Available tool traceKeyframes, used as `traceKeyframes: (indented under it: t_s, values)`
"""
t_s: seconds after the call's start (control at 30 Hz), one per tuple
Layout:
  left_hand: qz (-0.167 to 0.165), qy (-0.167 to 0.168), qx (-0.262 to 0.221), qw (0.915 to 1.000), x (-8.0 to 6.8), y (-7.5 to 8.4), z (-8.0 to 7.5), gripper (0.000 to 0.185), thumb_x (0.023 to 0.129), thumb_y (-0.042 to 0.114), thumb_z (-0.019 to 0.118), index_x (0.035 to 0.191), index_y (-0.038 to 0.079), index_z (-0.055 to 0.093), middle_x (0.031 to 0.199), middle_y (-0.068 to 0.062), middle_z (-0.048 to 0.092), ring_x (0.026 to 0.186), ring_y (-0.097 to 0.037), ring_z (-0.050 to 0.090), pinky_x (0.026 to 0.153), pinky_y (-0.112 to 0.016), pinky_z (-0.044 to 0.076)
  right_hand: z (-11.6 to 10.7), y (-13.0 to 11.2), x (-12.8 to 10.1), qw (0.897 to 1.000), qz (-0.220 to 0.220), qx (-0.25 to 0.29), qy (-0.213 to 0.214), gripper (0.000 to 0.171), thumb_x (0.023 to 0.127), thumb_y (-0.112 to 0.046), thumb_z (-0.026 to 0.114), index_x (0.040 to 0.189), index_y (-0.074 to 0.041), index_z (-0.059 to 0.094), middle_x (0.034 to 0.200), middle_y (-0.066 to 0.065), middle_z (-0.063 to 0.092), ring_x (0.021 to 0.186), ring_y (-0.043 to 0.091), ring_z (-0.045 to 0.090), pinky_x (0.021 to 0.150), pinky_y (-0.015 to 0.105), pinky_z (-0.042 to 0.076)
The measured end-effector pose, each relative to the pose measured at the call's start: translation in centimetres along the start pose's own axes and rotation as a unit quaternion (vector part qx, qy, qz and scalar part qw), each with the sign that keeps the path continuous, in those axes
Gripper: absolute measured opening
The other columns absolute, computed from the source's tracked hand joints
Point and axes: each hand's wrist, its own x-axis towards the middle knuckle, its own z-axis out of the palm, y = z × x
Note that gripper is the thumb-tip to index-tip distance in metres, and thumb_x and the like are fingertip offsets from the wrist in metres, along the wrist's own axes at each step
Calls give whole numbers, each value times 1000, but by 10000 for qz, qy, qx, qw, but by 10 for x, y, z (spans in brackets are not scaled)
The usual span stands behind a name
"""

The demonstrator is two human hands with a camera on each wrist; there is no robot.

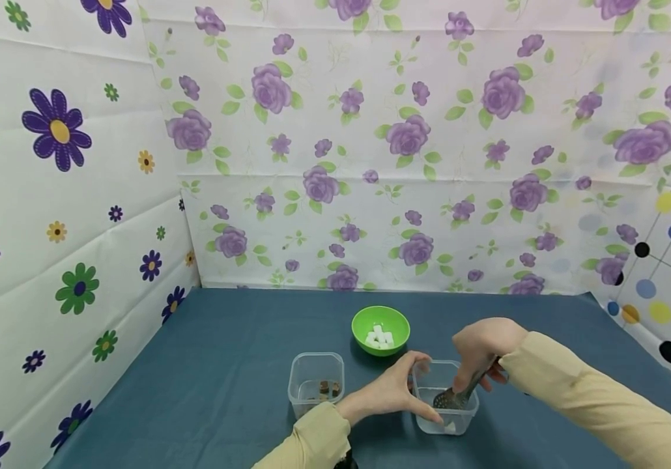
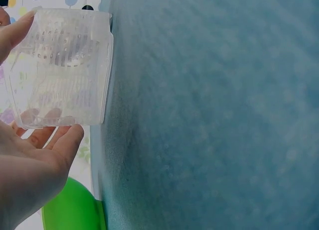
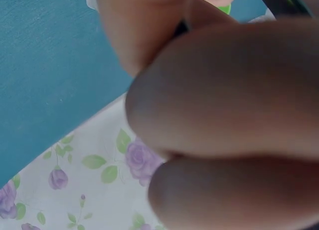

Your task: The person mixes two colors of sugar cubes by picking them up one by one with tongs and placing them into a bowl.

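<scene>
A clear square plastic tub (image 1: 316, 383) with small brown pieces in its bottom stands at the left on the blue table cloth (image 1: 212, 365). Just right of it, the left hand (image 1: 393, 393) cups a second clear, ribbed plastic tub (image 1: 444, 405), thumb and fingers spread round its sides. Behind sits a round green bowl (image 1: 380, 329) of white cubes. The right hand (image 1: 481, 348) grips a slotted metal spoon (image 1: 451, 397), dipped into the held tub.

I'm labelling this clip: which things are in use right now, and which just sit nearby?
In use:
left hand steadying the clear tub
right hand holding the slotted spoon inside it

Sitting nearby:
green bowl with white cubes
second clear tub
</scene>
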Motion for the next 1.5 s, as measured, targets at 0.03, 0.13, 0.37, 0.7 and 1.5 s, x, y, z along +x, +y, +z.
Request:
traceKeyframes:
  t_s: [0.03,0.13,0.37,0.7,1.5]
  values:
    - [0,-3,-3,10000,0,0,0,68,79,10,71,135,15,32,123,-2,40,111,-16,42,81,-27,41,1,0,0,10000,14,10,5,41,72,-49,70,55,-12,67,47,1,57,38,11,45,38,24,34]
    - [-6,-21,-38,10000,0,0,0,68,79,10,70,134,17,31,124,-2,39,111,-16,42,82,-26,41,2,-1,1,10000,23,28,33,40,72,-47,71,55,-12,67,46,2,56,36,10,44,38,25,36]
    - [54,-69,-48,9999,1,0,-1,68,80,9,70,135,17,31,125,-3,38,112,-17,41,84,-26,40,5,-2,0,9996,-175,-3,219,36,72,-39,74,50,-11,65,44,2,55,33,9,40,37,24,33]
    - [30,-34,-54,10000,2,-1,-1,68,79,11,71,134,17,31,126,-2,38,111,-13,41,83,-26,41,7,1,2,9938,-763,-90,801,35,72,-37,75,47,-16,61,39,0,50,31,9,39,35,24,33]
    - [-112,51,-34,9999,1,0,1,69,78,9,71,135,16,32,126,-1,38,113,-15,41,83,-27,41,13,67,0,9720,-1693,1412,813,37,78,-47,66,54,-19,65,37,2,48,27,6,36,39,30,46]
